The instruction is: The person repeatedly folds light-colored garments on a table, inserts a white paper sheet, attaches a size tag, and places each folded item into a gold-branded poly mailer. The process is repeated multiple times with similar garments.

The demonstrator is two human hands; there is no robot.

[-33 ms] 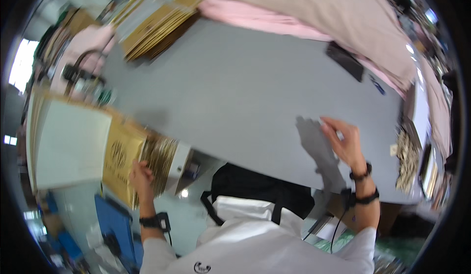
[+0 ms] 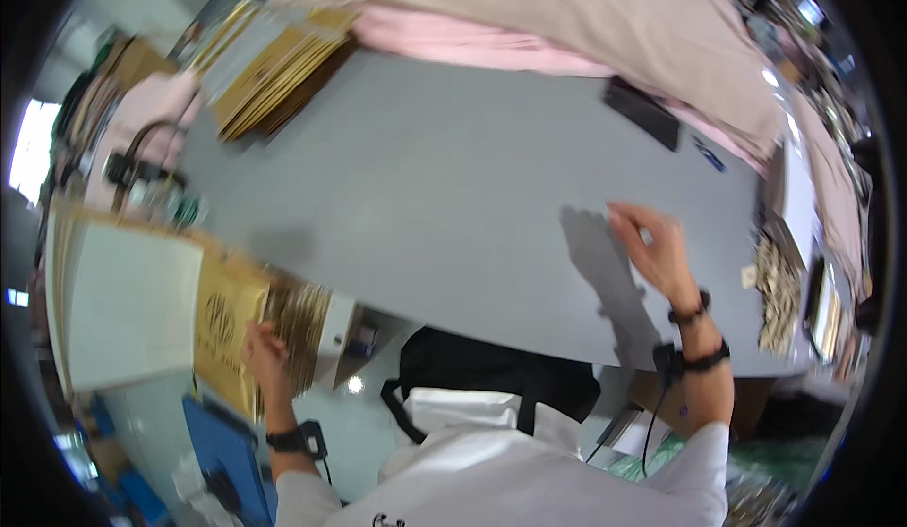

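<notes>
My left hand (image 2: pixel 265 348) is at the left, fingers loosely bent, in front of the gold packet (image 2: pixel 219 324) with a dark printed emblem; I cannot tell from this view whether the fingertips touch it or pinch anything. This packet sits at the left end of a row of gold packets (image 2: pixel 304 338), packed close together beside the near left edge of the grey table (image 2: pixel 444 178), with a white panel (image 2: pixel 132 300) on their left. My right hand (image 2: pixel 654 244) is over the right part of the table, fingers curled toward the thumb around a small gap; no object is visible in it, and I cannot tell whether thumb and fingertips meet. Its shadow (image 2: pixel 595 263) falls on the tabletop to its left. Dark straps are on both my wrists. At the far left of the table lies a stack of brown-gold packets (image 2: pixel 283 78), slightly fanned. Pink fabric (image 2: pixel 472 41) and beige fabric (image 2: pixel 567 3) cover the far edge. Far right: a black flat rectangular object (image 2: pixel 642 113) near the pink fabric, a small blue tool (image 2: pixel 707 154) just beside it; nearer, a beige crumpled bundle (image 2: pixel 778 296) lies by the right edge.
</notes>
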